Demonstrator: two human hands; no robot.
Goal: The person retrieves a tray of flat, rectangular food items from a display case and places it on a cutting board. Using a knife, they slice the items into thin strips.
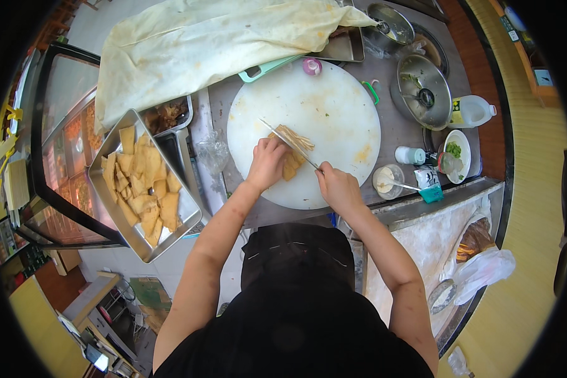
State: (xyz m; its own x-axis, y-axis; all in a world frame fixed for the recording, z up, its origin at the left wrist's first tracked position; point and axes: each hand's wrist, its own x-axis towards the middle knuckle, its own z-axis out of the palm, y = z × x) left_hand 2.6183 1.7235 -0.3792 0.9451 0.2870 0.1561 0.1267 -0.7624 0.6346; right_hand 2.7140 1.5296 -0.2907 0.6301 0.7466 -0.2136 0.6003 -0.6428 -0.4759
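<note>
My right hand [339,185] is closed around the handle of a kitchen knife [290,144], whose blade points to the upper left. The blade lies across a small heap of tan food, which looks like dried tofu. Thin strips [298,136] lie on its far side and wider pieces [290,166] on its near side. My left hand [268,159] presses on the food beside the blade with bent fingers; its fingertips are partly hidden. Under all this is a round white cutting board [340,127]. A purple onion [312,66] rests at the board's far edge.
At the left, a metal tray [144,255] holds flat tan pieces. A stained cloth [208,42] covers things beyond the board. To the right stand a steel bowl [399,101] with a ladle, a plastic jug [472,111], a tub of white powder [383,184] and a bowl of chopped greens [464,139].
</note>
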